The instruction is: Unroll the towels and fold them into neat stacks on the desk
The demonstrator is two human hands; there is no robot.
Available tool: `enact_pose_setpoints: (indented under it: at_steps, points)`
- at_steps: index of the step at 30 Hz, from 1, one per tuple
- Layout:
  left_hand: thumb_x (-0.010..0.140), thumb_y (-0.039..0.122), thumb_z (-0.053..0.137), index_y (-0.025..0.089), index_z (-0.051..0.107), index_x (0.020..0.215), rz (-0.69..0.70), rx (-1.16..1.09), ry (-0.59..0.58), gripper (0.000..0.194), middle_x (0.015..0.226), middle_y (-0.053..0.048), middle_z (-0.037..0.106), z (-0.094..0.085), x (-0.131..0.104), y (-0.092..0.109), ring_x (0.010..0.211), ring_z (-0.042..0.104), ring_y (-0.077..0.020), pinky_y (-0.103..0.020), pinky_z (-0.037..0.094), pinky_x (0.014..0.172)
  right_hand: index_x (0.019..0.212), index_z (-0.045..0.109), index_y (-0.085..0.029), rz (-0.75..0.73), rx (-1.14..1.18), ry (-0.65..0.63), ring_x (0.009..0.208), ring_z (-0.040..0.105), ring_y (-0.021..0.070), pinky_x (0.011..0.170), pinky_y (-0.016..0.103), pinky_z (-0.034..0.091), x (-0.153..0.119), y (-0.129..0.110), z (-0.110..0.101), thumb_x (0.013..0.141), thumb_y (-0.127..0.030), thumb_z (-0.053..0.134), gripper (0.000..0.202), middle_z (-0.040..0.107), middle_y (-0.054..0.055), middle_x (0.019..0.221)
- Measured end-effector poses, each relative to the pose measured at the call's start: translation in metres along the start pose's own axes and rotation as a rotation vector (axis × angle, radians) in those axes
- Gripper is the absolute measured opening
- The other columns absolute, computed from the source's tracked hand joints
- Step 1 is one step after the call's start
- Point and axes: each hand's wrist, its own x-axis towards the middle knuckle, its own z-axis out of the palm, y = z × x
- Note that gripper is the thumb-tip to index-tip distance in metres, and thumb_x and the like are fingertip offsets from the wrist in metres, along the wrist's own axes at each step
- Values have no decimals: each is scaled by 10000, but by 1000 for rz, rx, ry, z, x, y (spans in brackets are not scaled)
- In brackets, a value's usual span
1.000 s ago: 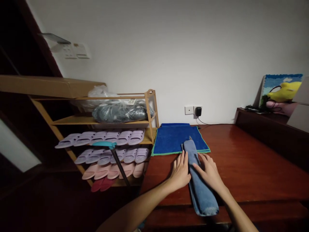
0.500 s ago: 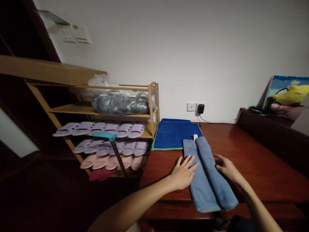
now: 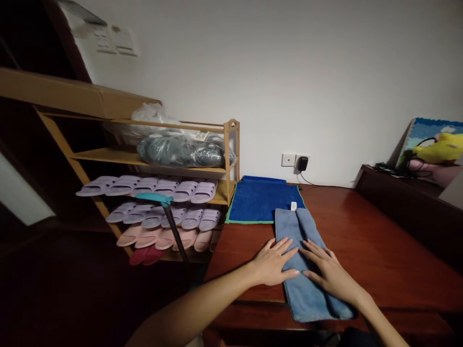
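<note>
Now both hands lie flat, fingers spread, gripping nothing: my left hand and right hand press side by side on the light blue towel, where half a second ago the right sat off its edge at three o'clock. The towel, opened from a narrow roll into two lengthwise folds, rests on the red-brown table, its far end overlapping the dark blue cloth at twelve o'clock. Forearms reach in from six o'clock, wrists low. I judge this a smoothing press.

Right hand moved onto unfolded light-blue towel.
</note>
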Motion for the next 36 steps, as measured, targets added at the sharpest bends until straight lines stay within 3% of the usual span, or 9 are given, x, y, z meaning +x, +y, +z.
enact_pose_setpoints:
  at_steps: [6,11,14,17,20,22,25,31,36]
  points:
    - [885,680,275,274,222,1468,6,-39,-34,712,1543,-104,161,-2,-1,-2,1420,122,-269,-576,116,1097,1369,450,-299,142,30,84,1373,278,257,1083,480,276,-30,73,-9,866,-497,437,541,252,43,1517]
    - [897,664,265,255,211,1474,19,-38,-31,709,1542,-111,156,0,0,-3,1421,103,-281,-597,105,1090,1392,431,-250,204,158,86,1292,420,236,1049,358,379,-58,123,-15,853,-534,447,609,425,43,1428]
    - [898,653,286,242,224,1470,22,-30,-10,707,1537,-133,163,-1,-1,-2,1418,117,-290,-612,123,1079,1380,448,-233,220,107,149,1289,422,260,1067,399,354,-58,119,-19,850,-549,446,617,434,64,1420]
    - [921,584,322,258,245,1462,69,-4,25,637,1549,-106,128,-7,-2,2,1420,107,-282,-584,115,1095,1405,406,-275,178,25,207,1336,350,273,1091,477,285,-46,89,-18,881,-542,402,588,337,61,1478]
    - [940,552,304,286,246,1460,154,-15,-25,587,1552,-64,148,-15,-5,8,1421,115,-254,-539,111,1115,1434,324,-353,60,2,66,1377,268,251,1105,494,241,-32,57,-9,900,-534,383,568,256,16,1514]
    - [923,604,298,282,239,1463,166,-38,-77,632,1548,-64,170,-19,-7,11,1419,122,-258,-531,121,1117,1432,313,-374,32,-27,4,1389,233,245,1106,491,236,-27,51,-2,896,-546,387,568,249,1,1516]
    - [897,649,311,274,230,1467,154,-43,-105,687,1549,-68,167,-22,-9,13,1419,116,-269,-537,121,1116,1418,350,-364,83,-75,39,1386,241,245,1091,480,270,-32,73,6,896,-551,376,555,263,8,1510]
    - [900,625,341,289,233,1465,151,-33,-82,666,1549,-58,163,-15,-8,10,1418,124,-267,-541,117,1116,1361,455,-353,271,-84,73,1373,260,279,1064,542,266,-67,156,-1,879,-554,379,528,266,37,1498]
    - [885,639,355,293,236,1465,152,-65,-113,685,1548,-63,162,-14,-4,7,1418,114,-283,-563,109,1108,1387,399,-389,334,33,29,1369,250,286,1053,574,263,-90,186,-9,863,-591,379,561,292,28,1487]
